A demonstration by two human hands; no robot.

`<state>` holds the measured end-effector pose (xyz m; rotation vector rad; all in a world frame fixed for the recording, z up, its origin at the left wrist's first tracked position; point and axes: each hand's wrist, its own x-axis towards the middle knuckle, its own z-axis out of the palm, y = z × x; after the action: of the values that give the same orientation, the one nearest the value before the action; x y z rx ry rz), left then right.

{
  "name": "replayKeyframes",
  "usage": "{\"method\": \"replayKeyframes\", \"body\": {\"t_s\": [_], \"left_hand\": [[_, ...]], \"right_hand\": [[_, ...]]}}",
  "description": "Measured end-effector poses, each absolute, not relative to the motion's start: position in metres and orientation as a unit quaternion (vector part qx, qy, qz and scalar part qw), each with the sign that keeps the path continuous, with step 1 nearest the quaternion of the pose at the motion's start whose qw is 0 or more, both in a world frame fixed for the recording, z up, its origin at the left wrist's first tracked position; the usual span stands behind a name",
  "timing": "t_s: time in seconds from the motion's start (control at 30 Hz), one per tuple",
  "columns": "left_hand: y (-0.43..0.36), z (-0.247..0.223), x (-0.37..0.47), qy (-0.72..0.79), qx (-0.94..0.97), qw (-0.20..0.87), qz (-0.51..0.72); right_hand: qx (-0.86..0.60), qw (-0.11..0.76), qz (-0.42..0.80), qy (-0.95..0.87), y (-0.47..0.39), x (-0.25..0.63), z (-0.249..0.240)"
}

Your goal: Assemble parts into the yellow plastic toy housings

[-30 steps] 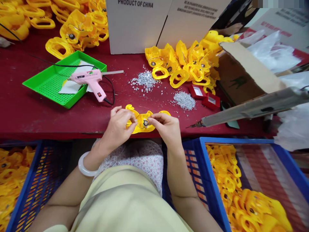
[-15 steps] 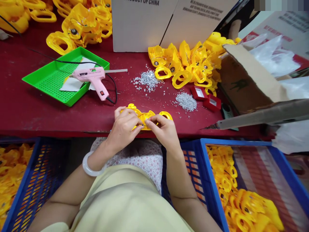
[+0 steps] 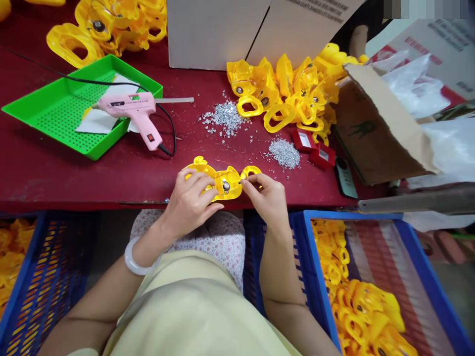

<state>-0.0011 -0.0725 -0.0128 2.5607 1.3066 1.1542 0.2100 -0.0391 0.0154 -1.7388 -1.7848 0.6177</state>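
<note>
A yellow plastic toy shell (image 3: 232, 192), its hollow side up, lies at the table's front edge. Inside it sits a round silvery part (image 3: 226, 186), and thin dark wires run nearby. My left hand (image 3: 191, 198) rests over the shell's left part, fingers curled on it and thumb apart from them. At the shell's right end, close to its ring-shaped handle (image 3: 251, 170), my right hand (image 3: 269, 200) pinches a small dark part (image 3: 240, 182), too small to name. My fingers hide some of the shell.
Loose silvery bits (image 3: 226, 118) and a pile of small metal pieces (image 3: 284, 153) lie ahead, beside red boxes (image 3: 322, 156). A pink glue gun (image 3: 139, 111) leans on a green tray (image 3: 92, 148). More yellow shells (image 3: 282, 94) are heaped behind. Blue crates (image 3: 315, 257) flank my lap.
My right hand has moved right, away from my left fingers, with the small dark part. My left thumb has come away from the pinch, and the round silvery part now shows. The view has shifted slightly.
</note>
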Motion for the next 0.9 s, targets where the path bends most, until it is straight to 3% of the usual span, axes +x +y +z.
{"method": "replayKeyframes", "body": {"t_s": [0.7,0.9], "left_hand": [[-0.075,-0.023,0.004,0.415,0.82,-0.01,0.394],[-0.074,-0.024,0.004,0.414,0.817,-0.014,0.401]], "right_hand": [[-0.701,0.177,0.073,-0.687,-0.032,0.197,0.017],[-0.706,0.185,0.094,-0.677,-0.034,0.199,0.014]]}}
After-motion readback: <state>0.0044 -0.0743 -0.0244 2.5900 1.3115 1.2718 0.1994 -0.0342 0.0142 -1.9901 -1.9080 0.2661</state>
